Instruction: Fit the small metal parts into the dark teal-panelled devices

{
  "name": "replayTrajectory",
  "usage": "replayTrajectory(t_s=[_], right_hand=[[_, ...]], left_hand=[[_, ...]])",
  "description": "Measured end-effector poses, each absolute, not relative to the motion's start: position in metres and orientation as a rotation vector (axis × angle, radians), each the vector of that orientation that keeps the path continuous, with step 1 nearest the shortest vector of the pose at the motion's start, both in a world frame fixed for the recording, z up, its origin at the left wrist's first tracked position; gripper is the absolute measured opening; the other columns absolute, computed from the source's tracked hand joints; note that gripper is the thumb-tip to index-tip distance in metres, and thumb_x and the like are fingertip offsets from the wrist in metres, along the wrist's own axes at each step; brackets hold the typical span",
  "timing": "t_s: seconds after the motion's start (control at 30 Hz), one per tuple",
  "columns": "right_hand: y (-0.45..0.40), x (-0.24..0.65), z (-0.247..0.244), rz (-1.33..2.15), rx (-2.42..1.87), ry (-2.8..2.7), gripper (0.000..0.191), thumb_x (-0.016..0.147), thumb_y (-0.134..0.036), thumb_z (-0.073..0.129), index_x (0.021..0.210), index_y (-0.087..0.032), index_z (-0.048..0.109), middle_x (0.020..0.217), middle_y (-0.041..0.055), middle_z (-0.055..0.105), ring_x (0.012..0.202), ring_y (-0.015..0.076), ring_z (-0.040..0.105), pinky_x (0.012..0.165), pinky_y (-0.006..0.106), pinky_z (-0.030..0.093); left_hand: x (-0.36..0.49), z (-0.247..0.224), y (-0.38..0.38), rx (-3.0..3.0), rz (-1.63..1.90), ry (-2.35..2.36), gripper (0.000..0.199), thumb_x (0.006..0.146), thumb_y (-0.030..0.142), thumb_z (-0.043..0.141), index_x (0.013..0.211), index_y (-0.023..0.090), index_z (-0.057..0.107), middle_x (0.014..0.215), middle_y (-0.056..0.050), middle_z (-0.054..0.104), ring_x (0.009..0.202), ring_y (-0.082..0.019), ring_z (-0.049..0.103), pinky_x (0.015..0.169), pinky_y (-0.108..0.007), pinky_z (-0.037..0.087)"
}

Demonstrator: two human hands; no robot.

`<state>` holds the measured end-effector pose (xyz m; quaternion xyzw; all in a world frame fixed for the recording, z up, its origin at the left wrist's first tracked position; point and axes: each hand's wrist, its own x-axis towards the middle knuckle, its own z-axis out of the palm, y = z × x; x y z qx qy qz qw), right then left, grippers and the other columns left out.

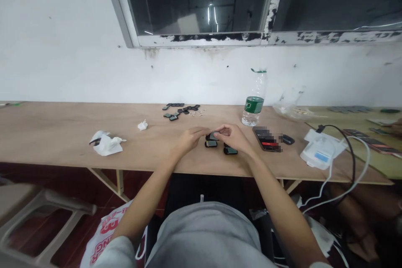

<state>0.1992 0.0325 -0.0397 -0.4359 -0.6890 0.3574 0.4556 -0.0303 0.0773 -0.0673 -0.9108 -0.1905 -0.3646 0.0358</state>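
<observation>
Your left hand and right hand meet over the surface, each grip pinched on one small dark screen module held just above two others. Pinched only at its edges, it could slip — dropping onto those, or skidding toward the near edge.

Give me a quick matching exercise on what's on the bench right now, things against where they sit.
Things:
1. water bottle
2. crumpled tissue
3. phone
4. small dark part

Places:
A. pinched between left hand and right hand
B. far left on the table
C. standing near the wall
D. flat, just right of the hands

Pairs: 1-C, 2-B, 3-D, 4-A
</observation>
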Motion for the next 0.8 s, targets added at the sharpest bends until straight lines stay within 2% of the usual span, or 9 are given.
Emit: replayTrajectory(t_s=[0.13, 0.37, 0.5, 0.63, 0.8], right_hand=[[0.035, 0.200, -0.042, 0.906, -1.083, -1.651, 0.031, 0.077, -0.041, 0.076, 0.093, -0.016, 0.070, 0.093, 0.0103, 0.077, 0.086, 0.0235, 0.073, 0.075, 0.034, 0.058], [0.041, 0.203, -0.048, 1.005, -1.059, -1.602, 0.035, 0.074, -0.043, 0.079, 0.094, -0.015, 0.069, 0.094, 0.0111, 0.076, 0.087, 0.0226, 0.073, 0.079, 0.034, 0.058], [0.042, 0.204, -0.048, 1.019, -1.086, -1.656, 0.034, 0.075, -0.042, 0.077, 0.094, -0.015, 0.069, 0.087, 0.0091, 0.076, 0.080, 0.0203, 0.072, 0.072, 0.030, 0.056], [0.042, 0.206, -0.053, 1.000, -1.150, -1.846, 0.028, 0.077, -0.036, 0.076, 0.093, -0.014, 0.070, 0.083, 0.0078, 0.075, 0.073, 0.0181, 0.069, 0.063, 0.026, 0.052], [0.045, 0.206, -0.061, 0.974, -1.252, -2.178, 0.020, 0.074, -0.032, 0.076, 0.086, -0.016, 0.073, 0.080, 0.0052, 0.075, 0.070, 0.0164, 0.066, 0.059, 0.023, 0.047]], left_hand=[[-0.030, -0.066, 0.077, -2.825, -1.019, -0.627, 0.061, 0.079, -0.007, 0.043, 0.129, 0.024, 0.063, 0.134, -0.007, 0.064, 0.121, -0.022, 0.062, 0.102, -0.039, 0.054], [-0.028, -0.068, 0.078, -2.816, -1.022, -0.611, 0.037, 0.097, 0.011, 0.046, 0.126, 0.023, 0.065, 0.133, -0.009, 0.064, 0.119, -0.022, 0.064, 0.101, -0.038, 0.054], [-0.031, -0.065, 0.076, -2.813, -1.131, -0.642, 0.031, 0.099, 0.015, 0.045, 0.122, 0.021, 0.066, 0.124, -0.009, 0.069, 0.112, -0.021, 0.066, 0.097, -0.036, 0.055], [-0.042, -0.050, 0.075, -2.810, -1.250, -0.895, 0.024, 0.101, 0.025, 0.047, 0.113, 0.019, 0.067, 0.109, -0.008, 0.073, 0.099, -0.021, 0.069, 0.091, -0.034, 0.055], [-0.068, -0.045, 0.089, -2.763, -1.094, -1.342, 0.024, 0.097, 0.028, 0.048, 0.098, 0.017, 0.070, 0.100, -0.008, 0.074, 0.095, -0.025, 0.068, 0.090, -0.038, 0.053]])
